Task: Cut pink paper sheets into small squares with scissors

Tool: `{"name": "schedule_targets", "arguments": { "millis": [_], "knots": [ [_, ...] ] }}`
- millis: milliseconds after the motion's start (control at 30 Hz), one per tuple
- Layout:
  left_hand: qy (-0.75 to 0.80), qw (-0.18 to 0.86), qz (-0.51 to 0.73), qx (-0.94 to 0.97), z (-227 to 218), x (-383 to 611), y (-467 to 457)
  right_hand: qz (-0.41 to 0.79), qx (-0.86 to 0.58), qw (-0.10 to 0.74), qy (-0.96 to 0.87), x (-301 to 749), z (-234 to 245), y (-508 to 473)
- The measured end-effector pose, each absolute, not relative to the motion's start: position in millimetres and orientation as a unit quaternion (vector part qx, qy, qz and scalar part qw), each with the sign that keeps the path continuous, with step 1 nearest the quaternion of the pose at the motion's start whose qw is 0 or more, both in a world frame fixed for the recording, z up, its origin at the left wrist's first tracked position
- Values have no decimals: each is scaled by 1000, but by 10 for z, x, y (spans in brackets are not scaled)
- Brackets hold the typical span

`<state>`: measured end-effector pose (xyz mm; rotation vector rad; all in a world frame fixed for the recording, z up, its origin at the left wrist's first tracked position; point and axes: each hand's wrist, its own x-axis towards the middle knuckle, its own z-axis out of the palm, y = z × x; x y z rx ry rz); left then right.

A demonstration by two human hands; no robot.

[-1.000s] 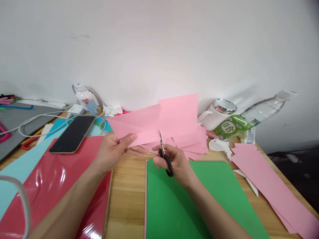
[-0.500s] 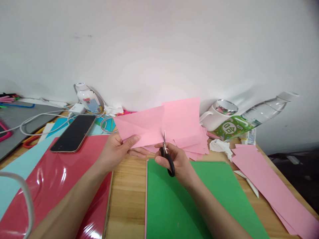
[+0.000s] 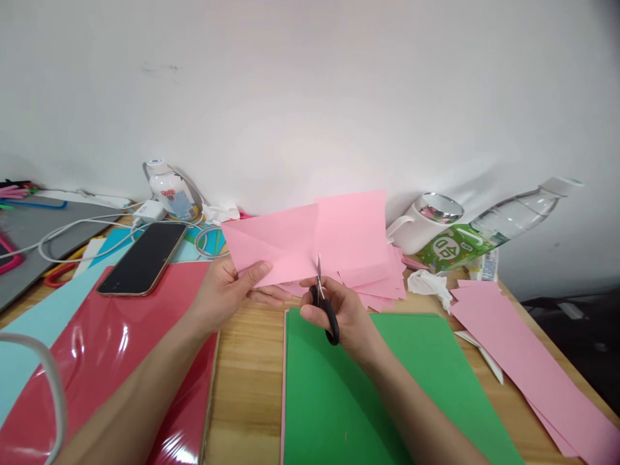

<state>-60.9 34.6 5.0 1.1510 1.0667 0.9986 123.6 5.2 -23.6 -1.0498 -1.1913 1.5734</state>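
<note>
My left hand [image 3: 242,284] pinches the lower left part of a pink paper sheet [image 3: 276,239], thumb on top and fingers beneath. The sheet is held up off the table and bends near its middle. Black-handled scissors [image 3: 330,321] are gripped in my right hand [image 3: 339,310], their blades pointing away from me at the sheet's lower edge, near the bend. The blades look close together, with paper at them. Behind and below the sheet lie several pink paper pieces [image 3: 375,290]. A stack of green paper [image 3: 387,387] lies under my right forearm.
Left are a phone [image 3: 143,258], red paper in clear wrap [image 3: 106,342], a white bottle [image 3: 172,190] and a white cable [image 3: 62,242]. Right stand a white mug [image 3: 419,223], a green packet [image 3: 450,247], a tilted clear bottle [image 3: 518,216], crumpled tissue [image 3: 429,284] and long pink strips [image 3: 523,361].
Almost nothing differs. The far right edge of the pink sheet has shifted slightly left, and both hands stay in nearly the same place.
</note>
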Motion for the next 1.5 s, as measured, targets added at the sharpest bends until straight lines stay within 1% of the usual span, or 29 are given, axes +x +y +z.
{"name": "schedule_targets", "arguments": {
  "millis": [800, 1233, 1500],
  "knots": [
    [460, 595, 435, 495, 40, -614, 347, 597, -480, 422, -485, 1222, -218, 60],
    [459, 595, 437, 495, 4, -629, 352, 596, -468, 438, -483, 1214, -301, 60],
    [434, 629, 403, 503, 23, -607, 347, 602, -462, 462, -458, 1212, -252, 70]
  ]
}}
